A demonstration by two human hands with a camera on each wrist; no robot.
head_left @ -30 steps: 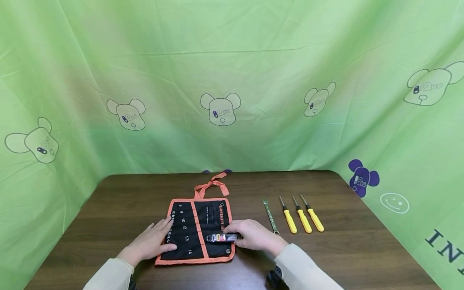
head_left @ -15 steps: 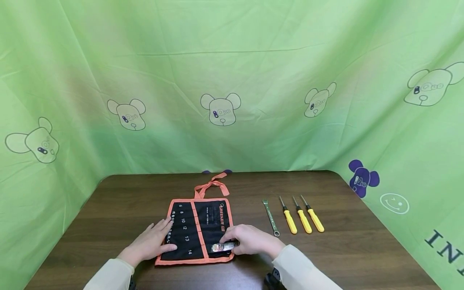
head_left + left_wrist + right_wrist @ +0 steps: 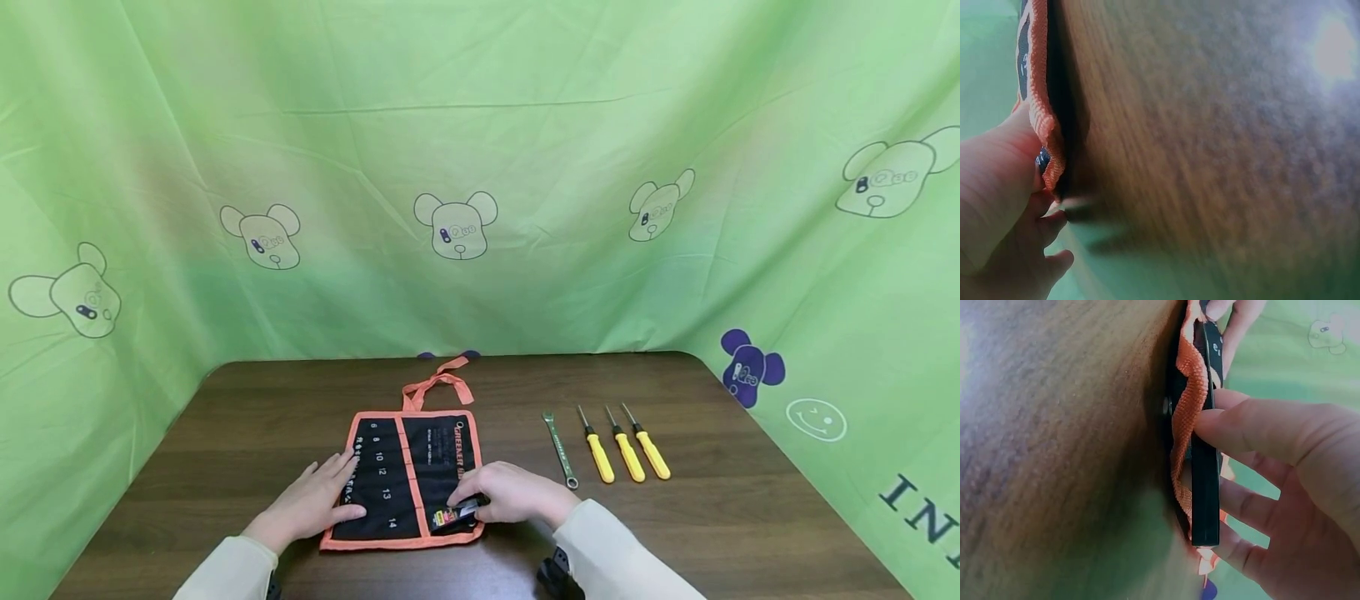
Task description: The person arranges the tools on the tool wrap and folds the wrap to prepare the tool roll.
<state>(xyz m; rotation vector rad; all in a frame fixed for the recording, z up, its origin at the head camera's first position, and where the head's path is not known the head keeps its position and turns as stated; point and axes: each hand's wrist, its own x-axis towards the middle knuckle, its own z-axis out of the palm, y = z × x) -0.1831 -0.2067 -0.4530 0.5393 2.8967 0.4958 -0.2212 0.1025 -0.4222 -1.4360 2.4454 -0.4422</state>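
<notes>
A black fabric tool pouch (image 3: 393, 454) with orange edging and printed numbers lies flat on the table. My left hand (image 3: 311, 497) rests on its left side, fingers extended, thumb on the lower left part; in the left wrist view the thumb (image 3: 997, 162) lies at the orange edge. My right hand (image 3: 517, 493) pinches a flat black bar-shaped tool (image 3: 447, 518) with a bright label, over the pouch's lower right pocket. In the right wrist view, the tool (image 3: 1205, 500) runs along the orange edging, with the thumb on its near side.
To the right of the pouch lie a combination wrench (image 3: 559, 452) and three yellow-handled screwdrivers (image 3: 601, 458). The pouch's orange tie strap (image 3: 431, 385) stretches toward the far edge of the wooden table (image 3: 255, 417). A green printed cloth (image 3: 465, 308) hangs behind.
My right hand has moved slightly toward the pouch's lower edge and left with the black tool, which now slants, its label end lower left. The left hand has stayed put.
</notes>
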